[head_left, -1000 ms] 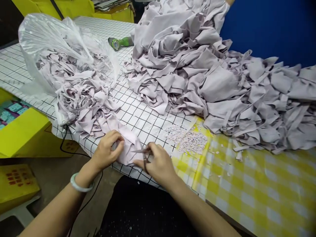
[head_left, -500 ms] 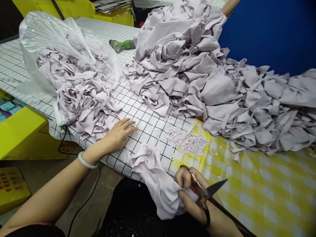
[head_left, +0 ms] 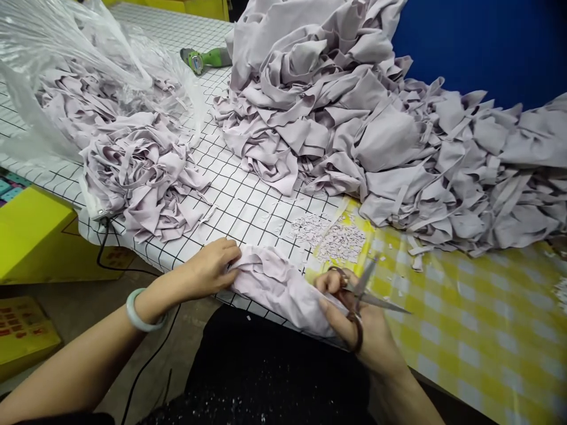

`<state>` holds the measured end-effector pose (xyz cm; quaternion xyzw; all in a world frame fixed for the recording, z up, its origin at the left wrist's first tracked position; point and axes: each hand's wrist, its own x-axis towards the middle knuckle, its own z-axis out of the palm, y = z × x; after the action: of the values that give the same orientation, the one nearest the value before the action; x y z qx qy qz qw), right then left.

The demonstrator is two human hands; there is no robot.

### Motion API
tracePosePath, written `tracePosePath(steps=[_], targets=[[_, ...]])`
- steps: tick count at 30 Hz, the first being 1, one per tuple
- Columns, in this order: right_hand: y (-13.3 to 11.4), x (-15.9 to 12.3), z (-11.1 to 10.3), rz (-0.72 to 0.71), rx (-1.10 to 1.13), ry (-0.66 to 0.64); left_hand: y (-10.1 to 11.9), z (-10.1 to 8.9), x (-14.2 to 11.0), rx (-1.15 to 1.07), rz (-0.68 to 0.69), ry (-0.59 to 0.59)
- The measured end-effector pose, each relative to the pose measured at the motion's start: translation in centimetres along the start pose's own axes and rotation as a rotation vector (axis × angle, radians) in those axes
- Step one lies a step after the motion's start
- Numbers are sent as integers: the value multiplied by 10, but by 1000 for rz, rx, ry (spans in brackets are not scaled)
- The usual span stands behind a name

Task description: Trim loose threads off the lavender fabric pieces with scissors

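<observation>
A pale lilac piece of fabric (head_left: 283, 289) stretches between my two hands at the table's front edge. My left hand (head_left: 216, 264), with a pale bangle at the wrist, pinches the fabric's left end. My right hand (head_left: 349, 313) holds the right end between thumb and fingers. Scissors (head_left: 361, 292) hang on the fingers of that same hand, their blades apart and pointing away to the right. Just beyond the fabric, many small fabric snippets (head_left: 341, 242) lie scattered on the table.
A large heap of lilac fabric pieces (head_left: 319, 136) covers the back and right. At left, more pieces (head_left: 146, 171) spill from a clear plastic bag (head_left: 26, 106). A green-handled tool (head_left: 206, 60) lies behind. Yellow boxes (head_left: 35, 236) stand below the table's left side, near a black cable (head_left: 148, 369).
My left hand has closed from spread fingers onto the fabric's left end. My right hand has risen slightly, lifting the fabric, and the scissors' blades have opened. The view has shifted a little.
</observation>
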<state>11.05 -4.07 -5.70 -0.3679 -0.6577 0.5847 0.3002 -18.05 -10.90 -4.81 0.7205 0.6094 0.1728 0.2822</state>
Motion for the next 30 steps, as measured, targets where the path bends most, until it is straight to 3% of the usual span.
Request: tracePosePath(steps=[4, 8, 13, 16, 19, 23, 25, 27, 30], targets=[[1, 24, 40, -2, -45, 40, 15, -6, 9, -326, -62, 77], [8, 58, 72, 54, 130, 64, 19, -24, 23, -386, -164, -44], [20, 79, 66, 55, 238, 195, -7, -33, 14, -315, -257, -332], [22, 75, 60, 42, 159, 205, -16, -27, 1, -264, -240, -391], [13, 69, 62, -17, 2, 83, -11, -25, -5, -275, -198, -311], [-1, 73, 73, -174, -137, -266, 16, -36, -5, -307, -100, -78], [-5, 80, 78, -168, -106, -246, 28, -43, -6, -325, -123, 14], [-7, 86, 81, -149, -15, -105, 34, -43, -7, -513, -231, -47], [-15, 90, 83, -222, 113, 88, 36, -26, -7, -1186, -345, -369]])
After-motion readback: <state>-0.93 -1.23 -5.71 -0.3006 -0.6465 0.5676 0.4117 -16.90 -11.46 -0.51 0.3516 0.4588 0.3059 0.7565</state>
